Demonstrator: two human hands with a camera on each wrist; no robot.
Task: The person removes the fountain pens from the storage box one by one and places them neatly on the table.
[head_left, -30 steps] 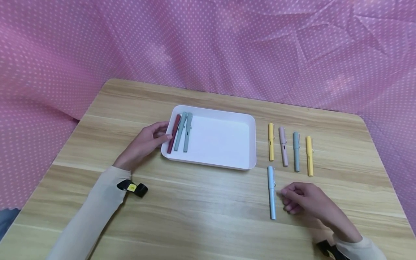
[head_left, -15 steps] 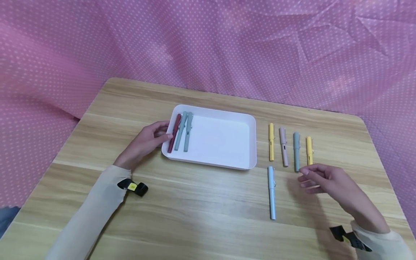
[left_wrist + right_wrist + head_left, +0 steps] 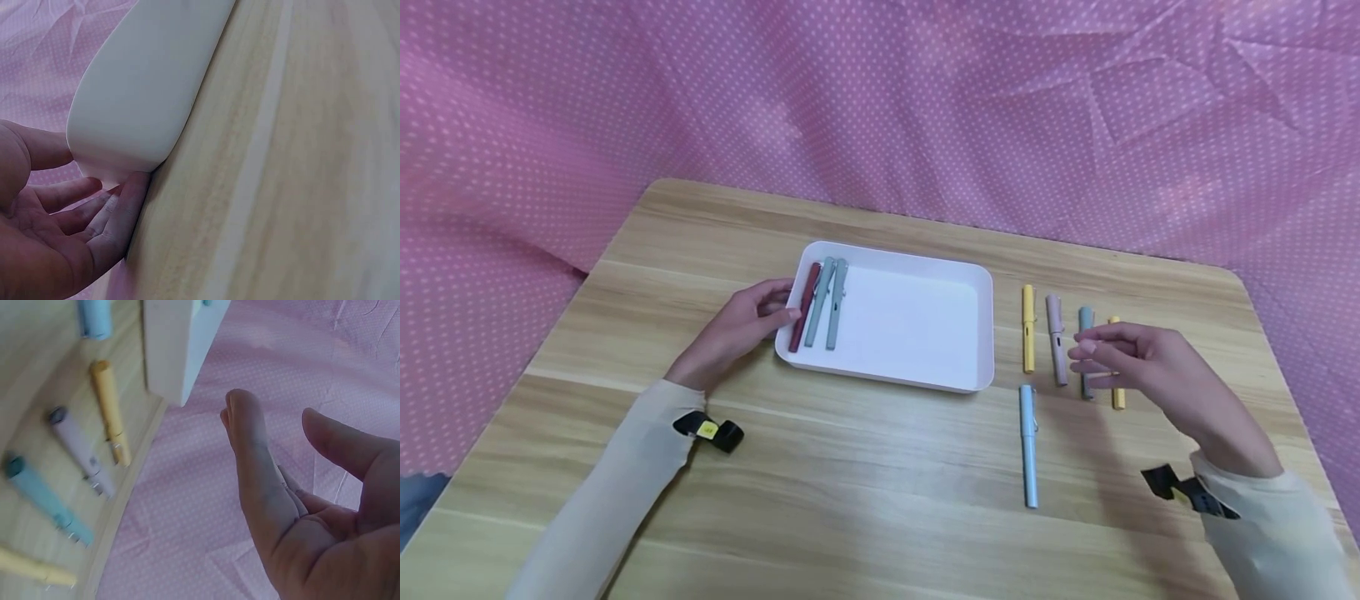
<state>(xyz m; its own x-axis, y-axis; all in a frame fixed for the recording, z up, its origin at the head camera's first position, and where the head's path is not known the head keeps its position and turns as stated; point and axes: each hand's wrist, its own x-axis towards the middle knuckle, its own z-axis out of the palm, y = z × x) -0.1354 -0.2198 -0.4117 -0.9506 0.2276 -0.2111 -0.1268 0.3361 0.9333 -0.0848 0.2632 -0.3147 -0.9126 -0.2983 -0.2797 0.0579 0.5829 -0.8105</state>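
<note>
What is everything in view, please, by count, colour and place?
Cloth: 1, pink dotted, behind table
Table: 1, tan, under tray
Patch: 1, blue, lower left
Tray: 1, white, on table
Pen: 1, maroon, in tray
Pens: 2, sage, in tray
Pens: 2, yellow, right row's ends
Pen: 1, lilac, same row
Pen: 1, teal, same row
Pen: 1, light blue, nearer person
Cameras: 2, black, wrists
Sleeves: 2, cream, forearms
Left hand: 1, holding tray
Right hand: 1, above row

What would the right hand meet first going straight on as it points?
In the head view, the lilac pen lies first in line, but the right hand looks raised, so it may pass over it.
</note>
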